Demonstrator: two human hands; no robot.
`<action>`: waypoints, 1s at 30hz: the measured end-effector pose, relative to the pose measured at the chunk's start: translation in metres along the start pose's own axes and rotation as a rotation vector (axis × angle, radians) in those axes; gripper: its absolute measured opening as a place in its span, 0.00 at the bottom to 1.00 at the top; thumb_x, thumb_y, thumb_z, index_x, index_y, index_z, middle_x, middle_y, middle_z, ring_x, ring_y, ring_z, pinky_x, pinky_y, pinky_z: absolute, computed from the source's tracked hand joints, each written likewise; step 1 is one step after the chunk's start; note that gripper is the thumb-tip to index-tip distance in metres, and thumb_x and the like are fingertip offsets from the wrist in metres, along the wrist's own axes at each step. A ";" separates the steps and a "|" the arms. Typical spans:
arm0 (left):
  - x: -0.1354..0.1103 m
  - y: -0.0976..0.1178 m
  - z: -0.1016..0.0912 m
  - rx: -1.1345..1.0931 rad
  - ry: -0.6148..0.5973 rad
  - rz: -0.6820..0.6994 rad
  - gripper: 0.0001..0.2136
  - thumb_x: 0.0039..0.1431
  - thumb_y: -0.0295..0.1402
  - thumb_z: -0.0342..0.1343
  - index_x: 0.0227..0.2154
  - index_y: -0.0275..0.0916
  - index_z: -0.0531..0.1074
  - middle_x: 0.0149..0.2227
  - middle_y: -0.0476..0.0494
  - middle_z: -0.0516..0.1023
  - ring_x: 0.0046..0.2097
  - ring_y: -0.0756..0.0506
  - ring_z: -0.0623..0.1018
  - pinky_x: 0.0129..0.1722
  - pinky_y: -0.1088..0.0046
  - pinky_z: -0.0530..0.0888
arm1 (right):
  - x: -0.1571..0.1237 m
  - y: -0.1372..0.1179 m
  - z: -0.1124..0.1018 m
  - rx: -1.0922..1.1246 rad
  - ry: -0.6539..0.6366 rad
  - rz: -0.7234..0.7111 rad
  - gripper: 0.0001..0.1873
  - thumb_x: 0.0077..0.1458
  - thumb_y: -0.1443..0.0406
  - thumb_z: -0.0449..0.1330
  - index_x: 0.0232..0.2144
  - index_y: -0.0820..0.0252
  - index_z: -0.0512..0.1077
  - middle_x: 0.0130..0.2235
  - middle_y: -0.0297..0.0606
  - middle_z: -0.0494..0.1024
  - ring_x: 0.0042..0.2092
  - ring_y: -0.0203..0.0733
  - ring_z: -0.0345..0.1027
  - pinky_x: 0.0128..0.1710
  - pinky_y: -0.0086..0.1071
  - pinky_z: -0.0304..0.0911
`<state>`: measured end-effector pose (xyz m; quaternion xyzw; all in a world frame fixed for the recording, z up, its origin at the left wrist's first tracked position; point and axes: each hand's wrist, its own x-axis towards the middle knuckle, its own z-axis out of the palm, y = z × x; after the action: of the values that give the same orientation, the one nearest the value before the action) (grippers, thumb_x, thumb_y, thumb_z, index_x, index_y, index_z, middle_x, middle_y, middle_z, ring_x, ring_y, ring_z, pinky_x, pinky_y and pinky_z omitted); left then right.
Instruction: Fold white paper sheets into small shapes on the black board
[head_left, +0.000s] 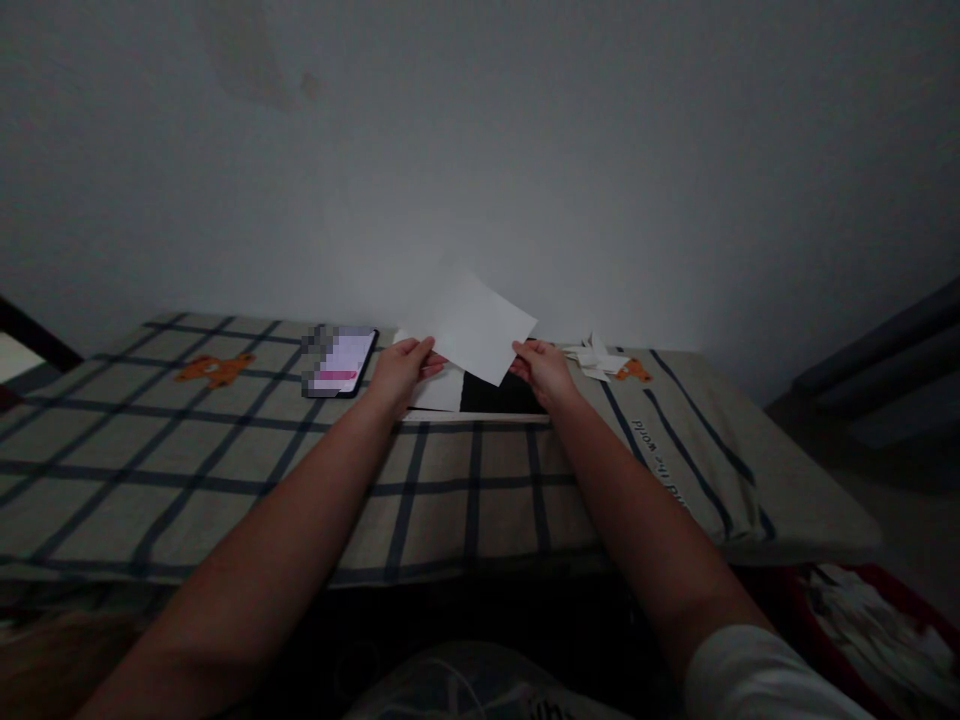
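A sheet of white paper [480,325] hangs tilted above the table, held up by both of my hands. My left hand [405,372] pinches its left edge between thumb and fingers. On the opposite side, my right hand [544,370] grips the right edge the same way. Beneath the sheet lies a flat dark panel [495,395], partly covered. More white paper [439,393] rests on the left part of that surface, next to my left hand. Just beyond my right hand sits a folded white paper piece [596,358] with pointed ends.
A phone [345,362] with a lit screen lies to the left. The checked tablecloth [247,430] covers a table that stands against a grey wall [480,150]. At the lower right, a red container [877,620] holds crumpled white material.
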<state>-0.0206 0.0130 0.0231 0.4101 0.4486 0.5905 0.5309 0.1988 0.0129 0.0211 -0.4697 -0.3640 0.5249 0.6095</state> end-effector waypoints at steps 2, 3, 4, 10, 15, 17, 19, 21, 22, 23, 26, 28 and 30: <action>0.000 0.001 -0.002 0.005 0.027 0.052 0.05 0.59 0.28 0.59 0.28 0.35 0.73 0.31 0.44 0.78 0.33 0.51 0.79 0.37 0.76 0.78 | 0.002 0.000 -0.002 -0.015 0.030 0.002 0.07 0.53 0.69 0.62 0.27 0.59 0.66 0.24 0.29 0.74 0.25 0.29 0.67 0.31 0.26 0.68; 0.000 0.001 -0.003 0.002 0.045 0.072 0.03 0.57 0.27 0.60 0.29 0.35 0.73 0.31 0.45 0.77 0.33 0.51 0.79 0.37 0.77 0.78 | 0.002 0.000 -0.003 -0.023 0.040 0.003 0.07 0.53 0.69 0.62 0.27 0.59 0.66 0.24 0.29 0.74 0.25 0.29 0.67 0.30 0.26 0.68; 0.001 0.002 -0.004 -0.003 0.065 0.083 0.02 0.57 0.27 0.60 0.30 0.34 0.73 0.32 0.46 0.77 0.33 0.51 0.79 0.36 0.77 0.77 | 0.003 -0.001 -0.004 -0.032 0.049 0.004 0.07 0.53 0.70 0.62 0.27 0.59 0.66 0.24 0.29 0.73 0.24 0.29 0.66 0.30 0.26 0.68; 0.006 0.004 -0.011 -0.032 0.123 0.084 0.05 0.53 0.28 0.60 0.33 0.35 0.72 0.34 0.45 0.77 0.32 0.52 0.78 0.36 0.75 0.77 | 0.005 -0.003 -0.009 -0.098 0.048 0.017 0.09 0.52 0.71 0.62 0.27 0.58 0.64 0.23 0.27 0.72 0.25 0.29 0.67 0.31 0.26 0.69; 0.006 0.006 -0.014 -0.009 0.114 0.050 0.13 0.47 0.26 0.60 0.38 0.37 0.73 0.33 0.46 0.77 0.30 0.51 0.76 0.35 0.73 0.76 | 0.011 -0.003 -0.015 -0.118 0.014 0.009 0.05 0.52 0.71 0.60 0.28 0.59 0.66 0.26 0.29 0.74 0.27 0.30 0.68 0.33 0.27 0.69; 0.007 0.006 -0.015 0.001 0.100 0.037 0.11 0.46 0.28 0.60 0.36 0.38 0.74 0.31 0.47 0.76 0.29 0.51 0.75 0.33 0.74 0.76 | 0.013 -0.003 -0.017 -0.123 0.012 0.003 0.03 0.52 0.71 0.59 0.30 0.59 0.68 0.27 0.30 0.75 0.28 0.30 0.68 0.34 0.28 0.68; 0.008 0.005 -0.017 0.020 0.096 0.036 0.08 0.47 0.32 0.61 0.33 0.39 0.75 0.32 0.47 0.76 0.31 0.50 0.75 0.31 0.75 0.74 | 0.014 -0.004 -0.019 -0.126 0.024 -0.003 0.03 0.52 0.70 0.58 0.31 0.59 0.69 0.27 0.30 0.75 0.28 0.30 0.68 0.33 0.28 0.67; 0.009 0.005 -0.018 0.064 0.091 0.036 0.09 0.48 0.36 0.62 0.33 0.40 0.76 0.34 0.48 0.77 0.33 0.50 0.75 0.30 0.77 0.71 | 0.015 -0.005 -0.020 -0.129 0.046 -0.013 0.03 0.52 0.70 0.58 0.31 0.59 0.70 0.27 0.31 0.75 0.28 0.30 0.68 0.32 0.28 0.67; 0.009 0.004 -0.018 0.087 0.085 0.036 0.10 0.48 0.37 0.63 0.34 0.41 0.77 0.35 0.48 0.78 0.34 0.50 0.75 0.30 0.77 0.70 | 0.015 -0.005 -0.021 -0.130 0.051 -0.019 0.03 0.52 0.70 0.58 0.31 0.59 0.70 0.27 0.31 0.76 0.27 0.31 0.68 0.32 0.27 0.66; 0.009 0.004 -0.017 0.106 0.073 0.035 0.11 0.48 0.38 0.64 0.35 0.41 0.77 0.36 0.48 0.79 0.34 0.50 0.76 0.30 0.77 0.70 | 0.015 -0.005 -0.021 -0.134 0.052 -0.024 0.03 0.52 0.70 0.59 0.31 0.59 0.71 0.27 0.31 0.76 0.27 0.31 0.68 0.31 0.27 0.66; 0.007 0.004 -0.016 0.126 0.042 0.042 0.12 0.46 0.36 0.66 0.35 0.39 0.78 0.35 0.47 0.80 0.33 0.49 0.76 0.31 0.76 0.70 | 0.016 -0.004 -0.023 -0.155 0.054 -0.029 0.04 0.51 0.69 0.60 0.32 0.59 0.72 0.27 0.31 0.76 0.27 0.32 0.67 0.30 0.28 0.65; 0.006 0.005 -0.014 0.146 0.037 0.060 0.10 0.45 0.34 0.66 0.33 0.38 0.78 0.33 0.47 0.79 0.32 0.49 0.76 0.32 0.75 0.71 | 0.018 -0.002 -0.024 -0.175 0.062 -0.045 0.05 0.50 0.68 0.61 0.33 0.58 0.72 0.27 0.31 0.76 0.27 0.33 0.67 0.30 0.28 0.64; 0.005 0.006 -0.013 0.169 0.047 0.071 0.09 0.45 0.33 0.66 0.30 0.37 0.77 0.31 0.47 0.79 0.31 0.49 0.76 0.32 0.74 0.71 | 0.021 0.000 -0.026 -0.202 0.079 -0.072 0.07 0.49 0.66 0.62 0.34 0.58 0.73 0.28 0.31 0.76 0.28 0.34 0.67 0.29 0.29 0.63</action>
<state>-0.0354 0.0162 0.0250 0.4551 0.4944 0.5787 0.4622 0.2267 0.0285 0.0128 -0.5356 -0.4073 0.4443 0.5915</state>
